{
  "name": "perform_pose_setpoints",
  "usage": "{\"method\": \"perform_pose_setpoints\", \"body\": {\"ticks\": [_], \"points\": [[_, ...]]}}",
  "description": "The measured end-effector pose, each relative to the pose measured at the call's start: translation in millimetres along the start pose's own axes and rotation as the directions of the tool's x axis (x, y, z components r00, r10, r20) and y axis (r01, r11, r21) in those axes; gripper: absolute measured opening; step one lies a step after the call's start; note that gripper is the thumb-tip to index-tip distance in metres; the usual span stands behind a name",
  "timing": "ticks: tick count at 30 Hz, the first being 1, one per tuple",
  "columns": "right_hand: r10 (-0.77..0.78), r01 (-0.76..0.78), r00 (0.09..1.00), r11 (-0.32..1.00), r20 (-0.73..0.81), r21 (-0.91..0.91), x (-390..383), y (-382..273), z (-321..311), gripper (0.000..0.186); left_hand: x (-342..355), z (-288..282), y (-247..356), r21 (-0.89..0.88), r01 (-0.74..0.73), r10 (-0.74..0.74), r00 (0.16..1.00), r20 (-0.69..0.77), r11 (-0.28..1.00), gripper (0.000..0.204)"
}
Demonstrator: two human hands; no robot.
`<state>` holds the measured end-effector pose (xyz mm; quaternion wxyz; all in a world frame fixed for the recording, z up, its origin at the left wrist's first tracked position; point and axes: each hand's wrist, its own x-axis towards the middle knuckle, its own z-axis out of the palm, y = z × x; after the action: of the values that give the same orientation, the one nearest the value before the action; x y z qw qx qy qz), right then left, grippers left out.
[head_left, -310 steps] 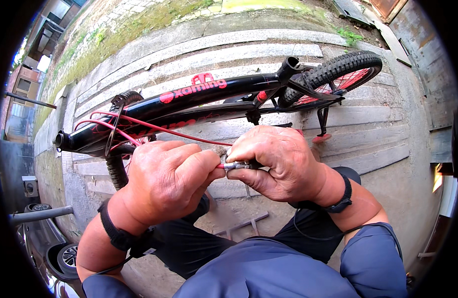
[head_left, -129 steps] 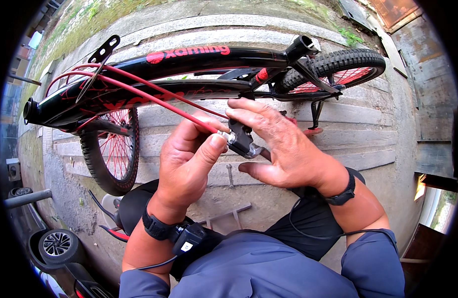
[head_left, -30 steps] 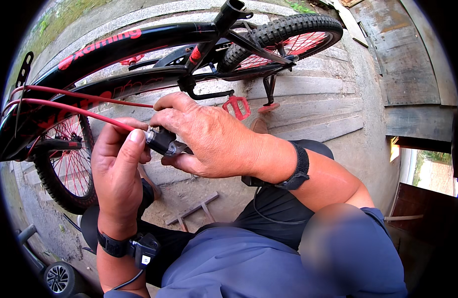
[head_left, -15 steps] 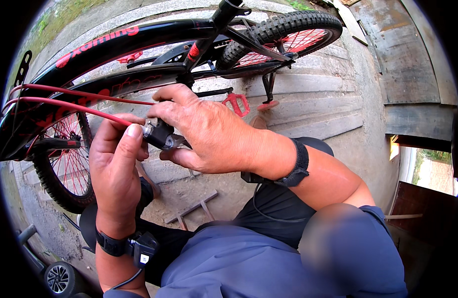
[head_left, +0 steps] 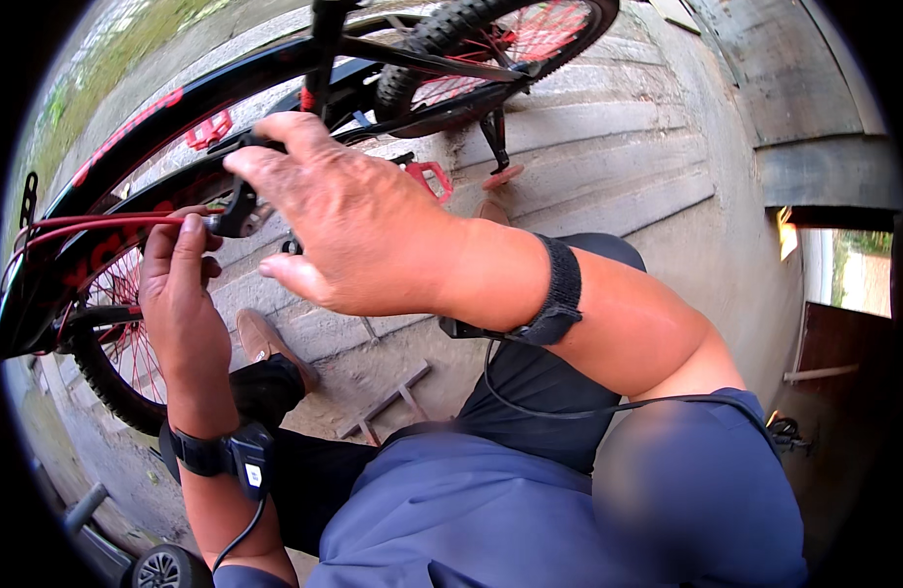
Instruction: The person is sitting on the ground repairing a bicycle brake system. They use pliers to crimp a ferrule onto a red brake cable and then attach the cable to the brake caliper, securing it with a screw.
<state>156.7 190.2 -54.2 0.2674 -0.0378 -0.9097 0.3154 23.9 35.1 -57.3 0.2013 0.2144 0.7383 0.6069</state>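
With thumb and fingertips pinched together, my left hand (head_left: 185, 309) grips the end of a red cable housing (head_left: 98, 223) where it meets a small black and silver bicycle brake lever (head_left: 240, 212). My right hand (head_left: 373, 220) is just right of the lever, its thumb and fingers spread apart. Its fingertips are close to the black part; whether they touch it cannot be made out. Behind both hands leans a black bicycle frame (head_left: 138, 147) with red markings.
A knobbly rear wheel (head_left: 392, 93) with red spokes stands at the top. Below it are a red pedal (head_left: 435, 182) and a kickstand (head_left: 493, 142). The front wheel (head_left: 118, 382) is at the left. A metal bar piece (head_left: 397, 397) lies on the ground near my knees.
My right hand has opened and come off the lever. Both hands and the lever have shifted left in view, and the whole scene has shifted with the head.
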Motion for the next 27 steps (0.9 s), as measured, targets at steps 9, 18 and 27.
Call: {"method": "perform_pose_setpoints", "body": {"ticks": [9,18,27], "points": [[-0.038,0.038,0.999,0.998,-0.013,0.043,-9,-25,-21,0.060,16,-5,-26,-0.065,-0.003,0.008,0.997,0.075,0.998,0.033],[-0.047,0.045,0.998,0.998,0.047,0.037,-23,-31,-47,0.054,-22,-7,-14,-0.030,0.091,-0.092,0.995,-0.035,0.995,0.034],[-0.040,0.043,0.992,0.999,0.120,-0.023,-31,-27,-65,0.061,-63,-84,4,-0.018,0.042,-0.045,0.973,-0.228,0.999,0.030]]}}
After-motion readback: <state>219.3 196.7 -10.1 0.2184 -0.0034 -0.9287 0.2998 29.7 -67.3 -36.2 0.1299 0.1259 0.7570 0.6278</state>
